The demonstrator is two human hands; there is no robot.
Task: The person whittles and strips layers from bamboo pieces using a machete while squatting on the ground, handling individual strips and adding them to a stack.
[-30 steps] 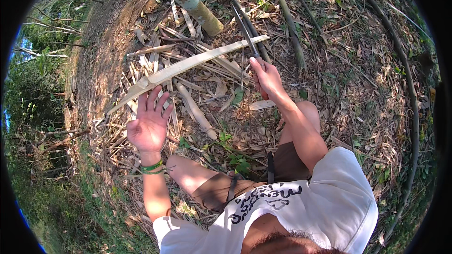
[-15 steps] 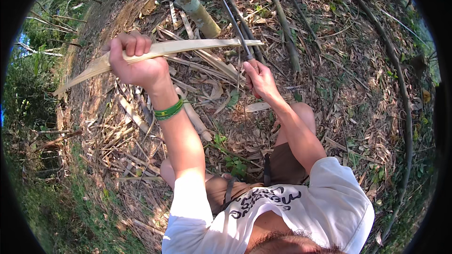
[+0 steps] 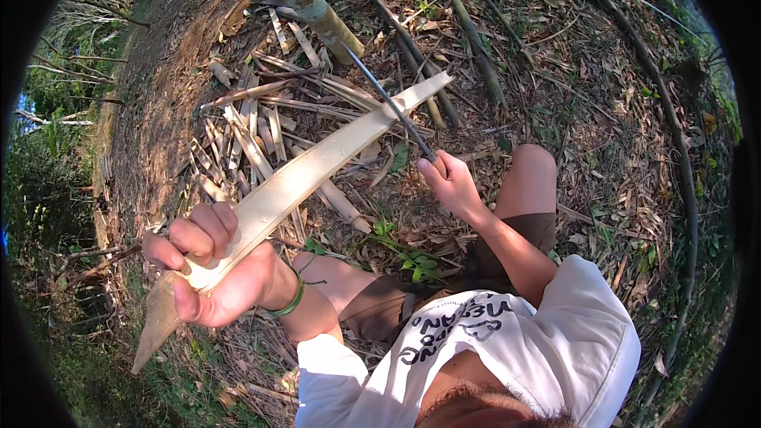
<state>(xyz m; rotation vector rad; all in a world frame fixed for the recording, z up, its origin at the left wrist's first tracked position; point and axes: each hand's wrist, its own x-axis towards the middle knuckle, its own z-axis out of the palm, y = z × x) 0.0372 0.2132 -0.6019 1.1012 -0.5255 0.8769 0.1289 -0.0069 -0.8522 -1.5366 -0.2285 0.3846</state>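
Observation:
My left hand point(image 3: 226, 265) is closed round the near end of a long, pale, flat wooden stave point(image 3: 305, 178), which slants up to the right and tapers at both ends. Below the fist its pointed tail sticks out. In my right hand point(image 3: 452, 186) is the handle of a machete point(image 3: 388, 99), its long dark blade pointing up and left. The blade crosses the stave near the far end and appears to touch it; whether it bites into the wood I cannot tell. My right fingers mostly hide the handle.
A mottled tree trunk point(image 3: 317, 4) rises just beyond the blade tip. Split wood pieces point(image 3: 258, 123) lie heaped at the left. Dark poles point(image 3: 473, 36) rest on the leaf litter farther off. A long thin branch point(image 3: 666, 95) curves along the right. My bent knee point(image 3: 533, 170) is near the right hand.
My left hand has drawn back toward me and down, so the stave now slants instead of lying nearly level. My right hand and the machete have come slightly nearer, the blade tilting further left.

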